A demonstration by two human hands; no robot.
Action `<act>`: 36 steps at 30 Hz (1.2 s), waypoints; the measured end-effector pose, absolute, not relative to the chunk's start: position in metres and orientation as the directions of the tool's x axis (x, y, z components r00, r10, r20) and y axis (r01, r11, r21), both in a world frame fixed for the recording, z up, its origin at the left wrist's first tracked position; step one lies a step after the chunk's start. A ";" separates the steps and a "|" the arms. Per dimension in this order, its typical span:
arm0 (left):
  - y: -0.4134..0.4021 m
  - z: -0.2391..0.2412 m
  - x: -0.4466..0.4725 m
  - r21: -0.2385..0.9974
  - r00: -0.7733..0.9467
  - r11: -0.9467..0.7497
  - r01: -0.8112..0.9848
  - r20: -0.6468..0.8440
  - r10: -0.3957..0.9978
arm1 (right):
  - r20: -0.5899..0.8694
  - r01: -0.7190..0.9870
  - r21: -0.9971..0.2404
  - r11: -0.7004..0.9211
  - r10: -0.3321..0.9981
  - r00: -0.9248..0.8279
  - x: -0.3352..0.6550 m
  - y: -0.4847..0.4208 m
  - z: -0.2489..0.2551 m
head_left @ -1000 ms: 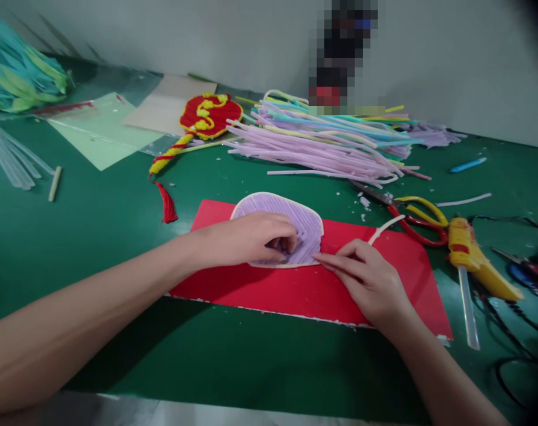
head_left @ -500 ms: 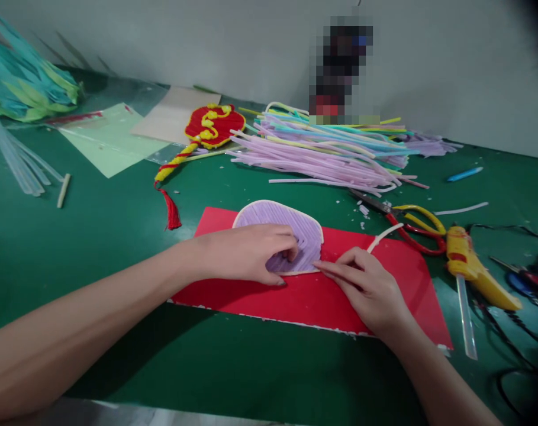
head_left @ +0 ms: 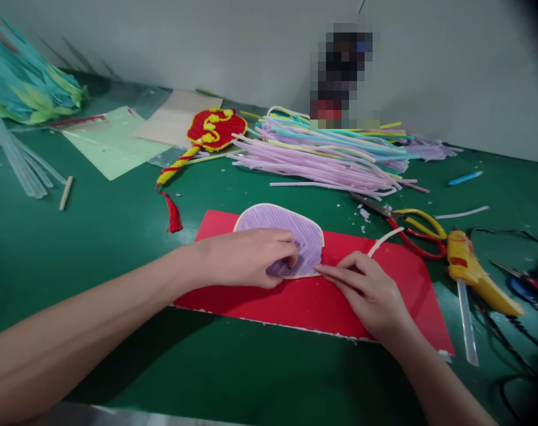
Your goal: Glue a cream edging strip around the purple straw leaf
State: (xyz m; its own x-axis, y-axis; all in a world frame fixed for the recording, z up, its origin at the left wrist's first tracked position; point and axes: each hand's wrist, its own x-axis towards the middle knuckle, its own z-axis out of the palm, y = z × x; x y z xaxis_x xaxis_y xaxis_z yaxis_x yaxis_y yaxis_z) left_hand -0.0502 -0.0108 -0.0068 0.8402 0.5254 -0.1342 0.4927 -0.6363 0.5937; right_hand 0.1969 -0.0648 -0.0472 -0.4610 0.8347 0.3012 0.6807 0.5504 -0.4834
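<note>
A purple fan-shaped panel (head_left: 286, 222), covered in slanting rows of fuzzy stems, lies on a red sheet (head_left: 269, 307). A cream pipe cleaner (head_left: 386, 239) edges its rim, and its loose end sticks up beyond my right hand. My left hand (head_left: 255, 257) rests across the panel with fingers curled and thumb at the lower edge, gripping it. At the panel's lower right corner, my right hand (head_left: 366, 290) pinches the cream pipe cleaner between thumb and fingers; the pinched stretch is mostly hidden.
Scissors (head_left: 419, 231) and a yellow glue gun (head_left: 464, 260) with its cord lie at right. Behind are a heap of pastel pipe cleaners (head_left: 322, 154) and a red-and-yellow fan (head_left: 215, 127) with a tassel. Glue sticks (head_left: 24, 160) lie at left on the green table (head_left: 118, 236).
My left thumb has tucked in slightly at the panel's lower edge. Both hands otherwise keep their places; the whole view has shifted a little downward.
</note>
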 end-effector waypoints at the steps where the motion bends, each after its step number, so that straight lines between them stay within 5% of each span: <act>1: -0.011 -0.007 -0.050 0.594 0.840 -0.636 0.493 -0.136 0.525 | 0.301 0.678 -0.485 0.552 0.834 -0.463 0.197 -0.065 -0.047; 36: -0.001 -0.021 -0.051 0.730 0.814 -0.515 0.449 -0.096 0.573 | 0.305 0.692 -0.462 0.554 0.832 -0.463 0.198 -0.065 -0.047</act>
